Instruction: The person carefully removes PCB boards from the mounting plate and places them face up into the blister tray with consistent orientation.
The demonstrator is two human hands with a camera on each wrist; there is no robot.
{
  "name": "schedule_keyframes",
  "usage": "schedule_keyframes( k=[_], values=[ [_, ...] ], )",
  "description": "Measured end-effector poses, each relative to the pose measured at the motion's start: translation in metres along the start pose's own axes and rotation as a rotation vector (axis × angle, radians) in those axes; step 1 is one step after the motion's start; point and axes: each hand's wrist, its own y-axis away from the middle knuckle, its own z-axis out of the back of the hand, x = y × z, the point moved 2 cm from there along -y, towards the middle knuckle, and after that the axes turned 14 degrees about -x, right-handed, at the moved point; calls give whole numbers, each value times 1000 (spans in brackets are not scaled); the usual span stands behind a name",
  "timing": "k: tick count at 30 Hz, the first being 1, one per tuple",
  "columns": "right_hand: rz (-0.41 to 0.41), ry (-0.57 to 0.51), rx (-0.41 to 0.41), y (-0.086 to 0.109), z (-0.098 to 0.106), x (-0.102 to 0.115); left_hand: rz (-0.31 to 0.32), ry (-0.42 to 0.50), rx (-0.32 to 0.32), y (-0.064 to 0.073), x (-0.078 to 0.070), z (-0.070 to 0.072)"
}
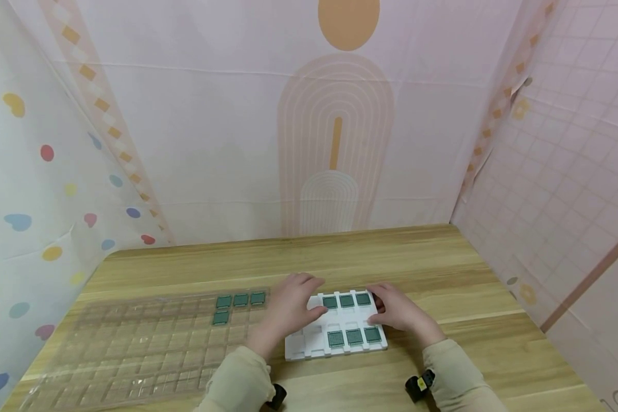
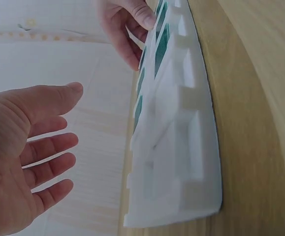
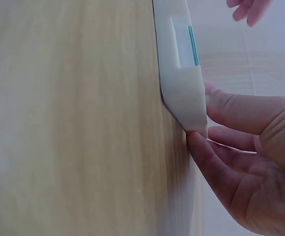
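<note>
A white tray (image 1: 343, 318) lies on the table, with rows of small square green circuit boards (image 1: 335, 339) in its pockets; the pockets at its left end hold none. My left hand (image 1: 290, 306) hovers by the tray's left part, fingers spread and loosely bent. In the left wrist view, nothing is between that hand's thumb and fingers. At the tray's right end, my right hand (image 1: 399, 309) grips the edge. Its thumb (image 3: 240, 110) lies against the tray's upper side, and a fingertip meets the lower corner of the end wall.
To the left lies a wide transparent plastic tray (image 1: 149, 343) with many square pockets. Several green boards (image 1: 241, 299) sit in its far right corner. The wooden table (image 1: 474, 343) meets hanging patterned cloth (image 1: 216, 143) at the back.
</note>
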Motion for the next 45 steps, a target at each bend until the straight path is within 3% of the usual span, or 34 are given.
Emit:
schedule_keyframes(
  k=[8,18,45],
  values=[
    [-17,-9,1,0,-1,0,34,-14,31,-4,-2,-11],
    [-26,-6,-3,0,-1,0,80,-96,110,-9,-5,-24],
    [-43,-18,-11,-1,-2,0,65,-194,160,-15,-9,-47]
  ],
)
